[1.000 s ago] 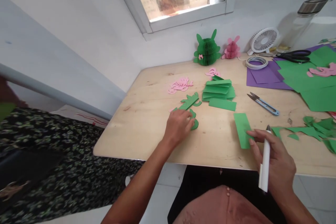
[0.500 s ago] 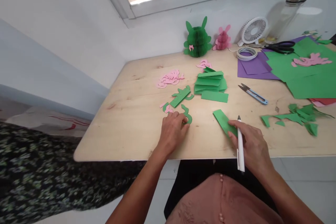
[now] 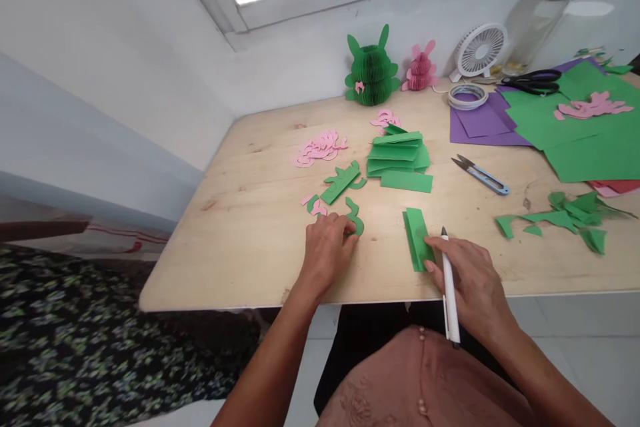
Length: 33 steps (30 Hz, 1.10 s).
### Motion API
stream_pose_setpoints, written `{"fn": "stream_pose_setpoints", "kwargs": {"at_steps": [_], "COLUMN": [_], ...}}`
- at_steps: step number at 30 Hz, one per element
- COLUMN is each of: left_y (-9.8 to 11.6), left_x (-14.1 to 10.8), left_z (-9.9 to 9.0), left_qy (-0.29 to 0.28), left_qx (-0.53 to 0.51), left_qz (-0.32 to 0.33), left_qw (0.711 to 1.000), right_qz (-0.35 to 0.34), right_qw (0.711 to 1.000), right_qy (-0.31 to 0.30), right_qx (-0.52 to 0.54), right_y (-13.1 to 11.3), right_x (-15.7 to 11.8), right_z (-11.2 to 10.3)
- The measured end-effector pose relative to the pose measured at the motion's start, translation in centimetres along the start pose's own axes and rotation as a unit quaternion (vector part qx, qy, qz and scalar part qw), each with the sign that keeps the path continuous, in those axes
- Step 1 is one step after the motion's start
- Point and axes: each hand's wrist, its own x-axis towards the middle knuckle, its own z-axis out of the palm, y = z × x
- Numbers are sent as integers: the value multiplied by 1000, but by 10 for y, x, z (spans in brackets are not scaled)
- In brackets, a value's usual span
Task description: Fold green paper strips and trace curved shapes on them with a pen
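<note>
My left hand [image 3: 327, 247] rests on the table, its fingers closed on the lower end of a curved green paper cutout [image 3: 353, 208]. A white pen [image 3: 451, 297] lies across my right hand [image 3: 473, 277], its dark tip pointing away from me. The thumb and a finger of that hand also touch the edge of a folded green paper strip [image 3: 417, 240]. Above my left hand are small pink and green pieces [image 3: 316, 205] and a green strip [image 3: 341, 183]. Folded green papers [image 3: 396, 155] are stacked farther back.
Pink cutouts [image 3: 321, 149] lie at left-centre. Blue snips [image 3: 481, 175], green scraps [image 3: 570, 217], tape rolls [image 3: 467, 97], black scissors [image 3: 533, 82] and green sheets [image 3: 585, 140] are at right. Two paper figures, one green [image 3: 371, 73], one pink [image 3: 421, 72], stand by a fan [image 3: 481, 51].
The folded green strip has turned more upright and shifted slightly left. My right hand has moved a little left with the pen. The whole view has shifted slightly.
</note>
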Motion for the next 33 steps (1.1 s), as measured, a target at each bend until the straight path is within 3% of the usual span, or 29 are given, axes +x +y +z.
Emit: {"fn": "stream_pose_setpoints", "kwargs": {"at_steps": [13,20,26,33], "left_y": [-1,29,61,67], "left_x": [-8,-17,-15,-14], "left_z": [3,8,19,25], "left_qy": [14,-14,-41,-61], "left_qx": [-120,-321,-330,-294], "left_qz": [5,57,74,81], "left_qw": [993,945,940,950], "right_qz": [-20,1,14,25], "right_qw": [1000,1000,999,999], "right_qy": [-12,-4,-9,3], "right_qx": [-1,29,34,33], "right_y": [-2,-2,-2,-1], "right_x": [1,1,3,2], "right_z": [3,2,-1,0]}}
